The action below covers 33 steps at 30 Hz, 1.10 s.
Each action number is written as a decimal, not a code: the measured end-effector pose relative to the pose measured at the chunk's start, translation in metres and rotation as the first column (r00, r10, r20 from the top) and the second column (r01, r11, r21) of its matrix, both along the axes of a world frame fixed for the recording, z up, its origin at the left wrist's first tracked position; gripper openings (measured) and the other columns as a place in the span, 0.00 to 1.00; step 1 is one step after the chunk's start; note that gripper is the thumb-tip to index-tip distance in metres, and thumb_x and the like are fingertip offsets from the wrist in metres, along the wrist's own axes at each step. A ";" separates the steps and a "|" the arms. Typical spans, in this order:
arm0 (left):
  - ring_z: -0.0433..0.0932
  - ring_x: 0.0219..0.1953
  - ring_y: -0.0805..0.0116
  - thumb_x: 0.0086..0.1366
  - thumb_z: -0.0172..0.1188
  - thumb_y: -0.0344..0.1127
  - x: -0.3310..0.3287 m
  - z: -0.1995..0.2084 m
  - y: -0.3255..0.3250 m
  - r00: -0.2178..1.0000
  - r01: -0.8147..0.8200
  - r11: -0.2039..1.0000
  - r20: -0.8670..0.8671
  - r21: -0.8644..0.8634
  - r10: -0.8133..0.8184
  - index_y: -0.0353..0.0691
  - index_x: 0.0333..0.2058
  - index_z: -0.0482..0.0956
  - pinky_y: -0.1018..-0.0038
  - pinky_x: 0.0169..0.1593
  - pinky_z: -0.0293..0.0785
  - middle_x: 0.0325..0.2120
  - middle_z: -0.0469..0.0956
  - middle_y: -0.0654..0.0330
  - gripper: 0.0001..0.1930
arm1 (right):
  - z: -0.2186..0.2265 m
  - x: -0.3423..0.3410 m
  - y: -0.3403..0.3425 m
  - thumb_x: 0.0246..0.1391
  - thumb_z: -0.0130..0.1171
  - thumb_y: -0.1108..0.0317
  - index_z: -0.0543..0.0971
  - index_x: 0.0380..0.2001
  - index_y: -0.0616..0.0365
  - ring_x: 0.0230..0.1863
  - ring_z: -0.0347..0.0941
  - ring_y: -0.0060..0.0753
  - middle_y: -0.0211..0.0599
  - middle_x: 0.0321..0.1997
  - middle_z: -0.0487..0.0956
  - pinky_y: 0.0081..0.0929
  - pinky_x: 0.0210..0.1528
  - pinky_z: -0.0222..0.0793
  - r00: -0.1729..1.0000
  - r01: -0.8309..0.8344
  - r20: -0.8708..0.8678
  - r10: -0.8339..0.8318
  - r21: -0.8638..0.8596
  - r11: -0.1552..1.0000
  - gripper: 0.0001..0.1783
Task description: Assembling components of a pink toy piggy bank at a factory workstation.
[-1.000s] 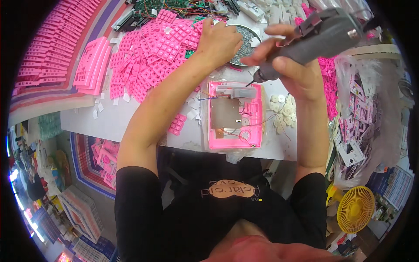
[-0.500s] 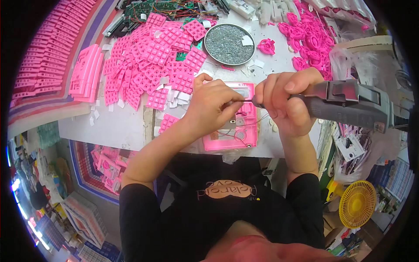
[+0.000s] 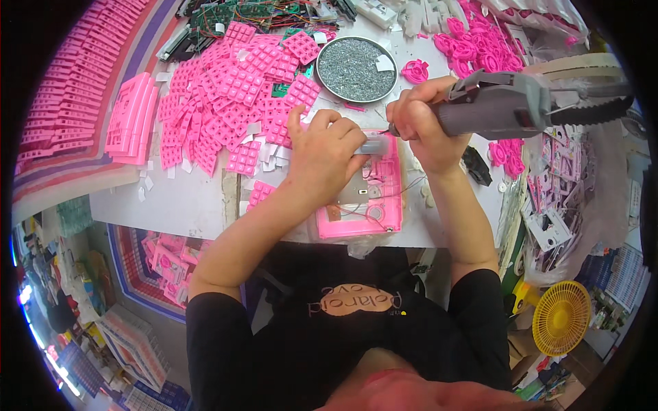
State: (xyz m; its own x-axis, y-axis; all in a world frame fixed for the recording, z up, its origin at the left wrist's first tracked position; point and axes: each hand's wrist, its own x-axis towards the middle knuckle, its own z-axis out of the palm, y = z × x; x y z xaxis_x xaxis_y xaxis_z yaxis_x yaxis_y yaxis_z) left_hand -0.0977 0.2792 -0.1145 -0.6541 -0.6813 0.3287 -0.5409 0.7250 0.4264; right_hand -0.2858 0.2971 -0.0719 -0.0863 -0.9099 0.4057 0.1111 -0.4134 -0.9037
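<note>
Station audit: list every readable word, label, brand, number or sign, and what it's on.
Black T-shirt: lettering, upside down in view; wording not copied.
Pink keypads: any key markings too small to read.
Grey power screwdriver: any markings too blurred.
Pink casing: no readable text.
White pieces, right: any print too small.

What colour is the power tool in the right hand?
Grey: the power tool shows best in the head view.
</note>
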 end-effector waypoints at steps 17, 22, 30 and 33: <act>0.76 0.54 0.45 0.55 0.68 0.30 0.040 0.041 -0.007 0.969 0.207 0.955 -0.178 0.215 -0.170 0.36 0.48 0.75 0.54 0.58 0.72 0.51 0.77 0.46 0.21 | 0.000 -0.105 -0.042 0.67 0.55 0.45 0.77 0.58 0.56 0.53 0.79 0.40 0.38 0.51 0.83 0.43 0.49 0.78 0.985 0.054 -0.169 -0.013 0.242 0.969 0.29; 0.75 0.52 0.40 0.49 0.66 0.26 0.170 0.130 0.026 0.986 0.076 0.932 0.114 0.355 -0.124 0.33 0.46 0.74 0.57 0.54 0.73 0.50 0.74 0.43 0.22 | -0.032 -0.202 -0.009 0.53 0.65 0.55 0.85 0.36 0.56 0.37 0.81 0.54 0.48 0.34 0.84 0.49 0.43 0.76 -0.232 0.724 -0.973 0.003 -0.170 0.669 0.15; 0.73 0.56 0.45 0.48 0.73 0.29 0.218 0.134 0.074 0.884 -0.117 0.938 0.464 0.327 -0.051 0.37 0.53 0.74 0.54 0.59 0.69 0.53 0.75 0.48 0.32 | -0.012 -0.109 0.022 0.49 0.65 0.61 0.83 0.27 0.56 0.36 0.79 0.49 0.42 0.29 0.83 0.45 0.39 0.74 0.413 0.458 -0.911 -0.009 0.200 0.866 0.10; 0.75 0.54 0.45 0.51 0.73 0.31 0.170 0.090 0.063 0.962 0.104 0.925 0.197 0.366 -0.186 0.37 0.53 0.75 0.55 0.56 0.72 0.51 0.75 0.48 0.29 | 0.004 -0.024 0.050 0.45 0.65 0.63 0.79 0.23 0.56 0.36 0.77 0.43 0.37 0.26 0.79 0.40 0.37 0.72 0.399 0.076 -0.886 0.235 0.287 0.955 0.08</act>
